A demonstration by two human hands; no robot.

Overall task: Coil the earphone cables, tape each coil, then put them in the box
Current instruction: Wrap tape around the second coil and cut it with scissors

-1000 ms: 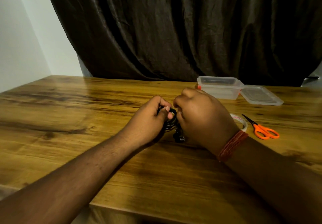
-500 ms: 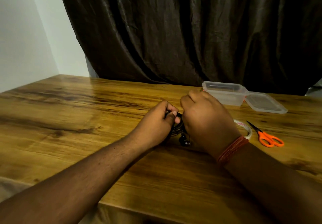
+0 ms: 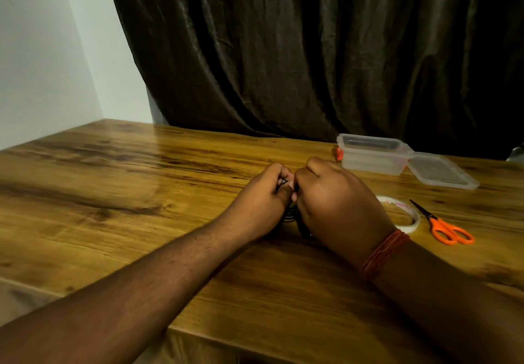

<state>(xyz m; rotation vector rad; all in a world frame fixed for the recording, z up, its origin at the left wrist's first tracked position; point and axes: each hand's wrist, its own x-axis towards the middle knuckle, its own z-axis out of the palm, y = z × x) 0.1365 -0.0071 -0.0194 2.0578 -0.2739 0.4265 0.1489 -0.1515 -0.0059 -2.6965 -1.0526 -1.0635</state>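
We wind the earphone cable tight.
Left hand and right hand both keep a curled grip pinching it; we hold loops even.

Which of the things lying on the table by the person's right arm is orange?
The scissors, with orange handles, lying at the far right. The tape roll beside them is whitish, and the plastic box and its lid behind are clear.
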